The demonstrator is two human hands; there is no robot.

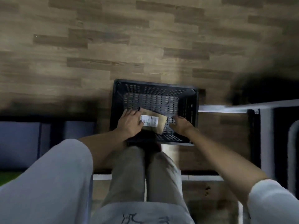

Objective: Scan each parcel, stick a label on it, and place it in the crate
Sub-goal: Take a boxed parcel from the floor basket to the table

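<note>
Left hand [131,122] fingers curled on the parcel [153,122], holding its near-left edge; right hand [181,125] spread, empty, just beside its right end; parcel w/ label [149,121] up, long axis left-right, low inside crate [115,110], near wall; left lets go next, prob.

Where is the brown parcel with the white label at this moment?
In the head view, the brown parcel is low in the centre, inside the black crate near its front wall, between the left hand and the right hand.
</note>
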